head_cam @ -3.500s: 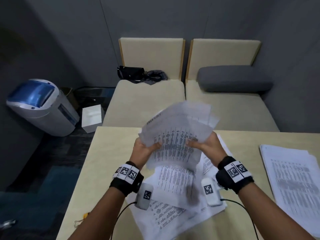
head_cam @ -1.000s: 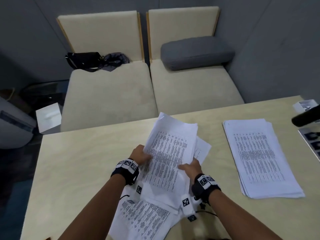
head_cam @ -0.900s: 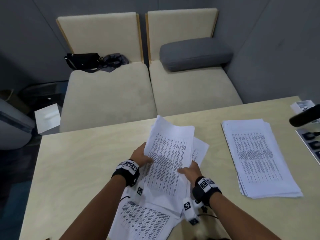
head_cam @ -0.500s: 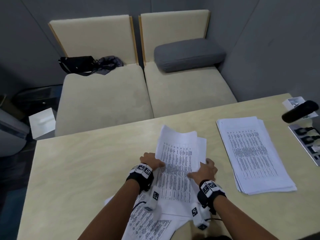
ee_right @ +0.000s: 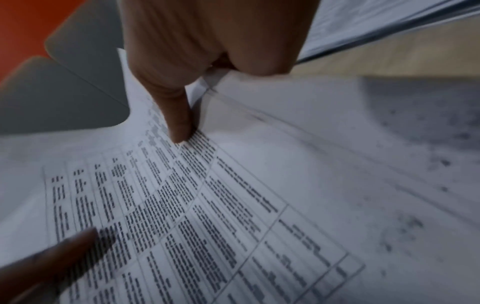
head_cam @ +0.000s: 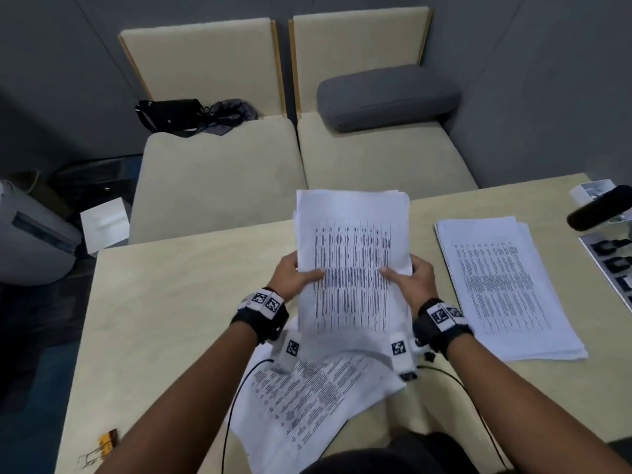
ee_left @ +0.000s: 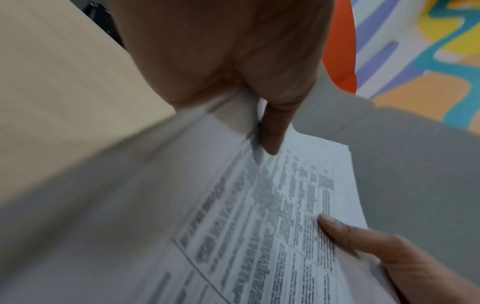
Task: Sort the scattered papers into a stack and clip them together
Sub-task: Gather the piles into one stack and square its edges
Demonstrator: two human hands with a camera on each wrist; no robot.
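Observation:
I hold a bundle of printed sheets (head_cam: 352, 258) upright above the table, its edges nearly squared. My left hand (head_cam: 295, 273) grips the bundle's left edge, thumb on the front; my right hand (head_cam: 410, 275) grips the right edge the same way. The wrist views show the printed bundle (ee_left: 285, 205) (ee_right: 182, 205) with a thumb (ee_left: 270, 131) (ee_right: 179, 123) lying across it. More loose sheets (head_cam: 307, 398) lie spread on the table under my forearms. A binder clip (head_cam: 102, 446) with a yellow-brown body lies near the table's front left corner.
A second stack of printed paper (head_cam: 502, 289) lies flat on the table (head_cam: 171, 319) at the right. A black object (head_cam: 598, 206) and a card of photos (head_cam: 612, 265) sit at the far right edge. Two beige seats (head_cam: 222, 179) with a grey cushion (head_cam: 386, 97) face the table.
The bundle lay tilted and fanned on the table half a second ago; now both hands have lifted it upright and its sheets line up more squarely.

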